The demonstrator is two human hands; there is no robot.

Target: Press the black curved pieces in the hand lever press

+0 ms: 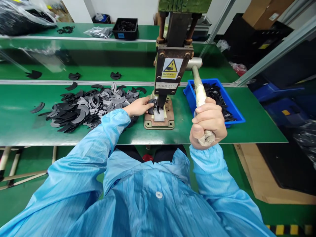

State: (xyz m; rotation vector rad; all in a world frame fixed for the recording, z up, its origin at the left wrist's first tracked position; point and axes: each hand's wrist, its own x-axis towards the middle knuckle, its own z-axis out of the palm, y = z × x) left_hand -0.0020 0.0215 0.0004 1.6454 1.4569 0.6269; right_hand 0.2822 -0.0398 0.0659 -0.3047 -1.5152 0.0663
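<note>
Crescents [80, 115], thin, flat and dark grey to black, lie in a loose, overlapping heap on the smooth, glossy green tabletop [259, 121]. Just to the right of them stands a hand press [159, 69] of dark, rust-browned metal, bolted together, with a yellow warning label [172, 68] on its front and a brown base plate [148, 124] with rounded corners. At that base, below the ram, the left hand [139, 107] pinches a dark curved piece [151, 108] between thumb and fingers. The right hand [209, 121] is clenched around the press's lever [199, 90], a rod bound in pale, wrinkled wrapping. Both sleeves [95, 148] are crinkled light-blue cloth.

Beside the press, a blue plastic bin [189, 102] holds a tangle of thin black pieces [219, 98]. Farther back, a black tray [125, 35] holds dark bits, with a crumpled clear bag [99, 32] beside it; a large clear bag [23, 19] of dark material is cut off at the upper left.

The right hand and lever hide part of the blue bin, and its contents blur together. The left fingers cover some of the piece they hold, while the press's top runs out of view.
</note>
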